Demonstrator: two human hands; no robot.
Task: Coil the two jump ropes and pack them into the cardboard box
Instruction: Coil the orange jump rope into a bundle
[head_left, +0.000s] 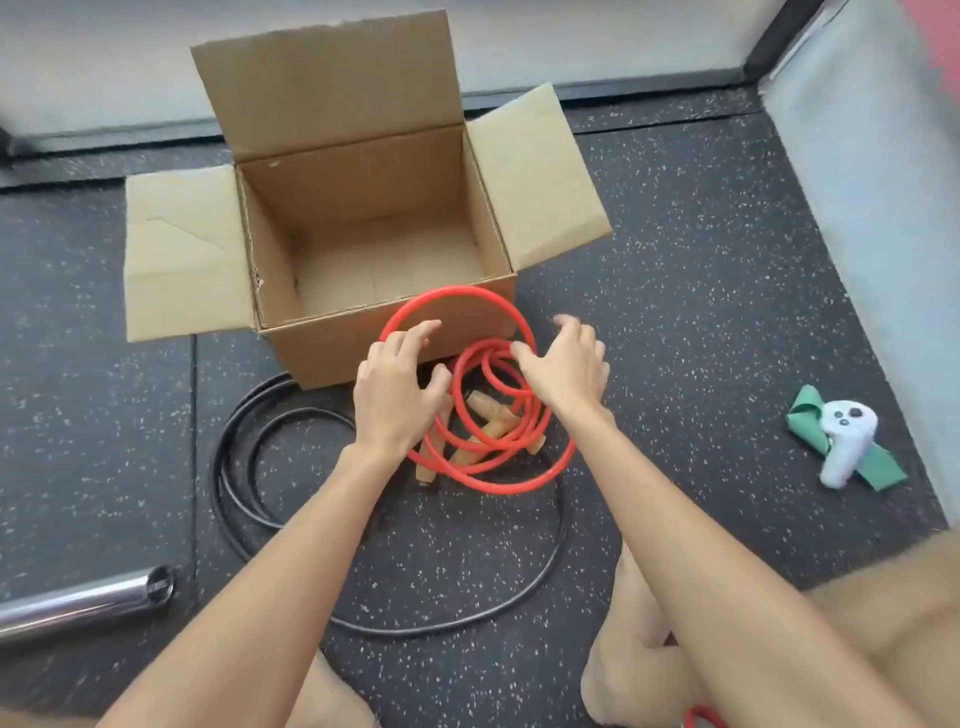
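The open cardboard box (332, 353) stands on the floor with all flaps spread and nothing inside. In front of it lies the red jump rope (457, 292), wound in several loops over its wooden handles (483, 404); the largest loop leans up against the box's front wall. My left hand (400, 387) has its fingers spread and touches the left side of that loop. My right hand (569, 364) reaches in from the right, thumb against the inner loops, fingers loosely bent. The black jump rope (231, 467) sprawls in wide loose loops on the floor beneath my arms.
A metal bar (78, 605) pokes in at the lower left. A white controller (847, 436) lies on a green band (804, 415) at the right, near a pale wall. My bare knees are at the bottom edge. The floor is dark speckled rubber.
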